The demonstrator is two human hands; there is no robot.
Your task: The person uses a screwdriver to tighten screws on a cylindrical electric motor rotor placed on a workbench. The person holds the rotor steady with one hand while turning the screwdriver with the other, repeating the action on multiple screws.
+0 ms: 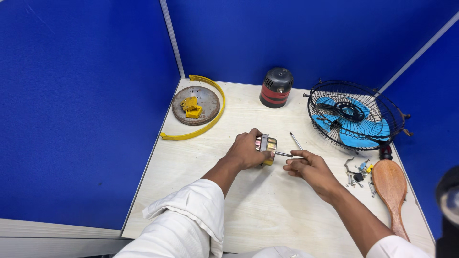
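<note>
the left hand [247, 150] is wrapped around a small cylindrical motor core of brass-coloured and silver metal [266, 145], holding it just above the pale wooden table [267, 210] near its middle, with the thin steel shaft [283, 154] sticking out to the right. the right hand [308, 167] has its thumb and forefinger pinched narrowly on the tip of that shaft, the other fingers loosely curled. just beyond the hands a slim metal rod [296, 141] lies loose on the table. judging from how the parts lie, the fan is already well taken apart: the black wire cage with its blue blades [353, 119] rests on the right, the black and red motor housing [276, 87] stands at the back, and a round grey base plate with yellow plastic pieces [195, 105] sits at the back left, ringed by a curved yellow strip [207, 125]. a scatter of small screws and clips [359, 173] lies beside a wooden paddle-shaped handle [391, 191] at the right edge. the core itself looks still in one piece, shaft in place.
</note>
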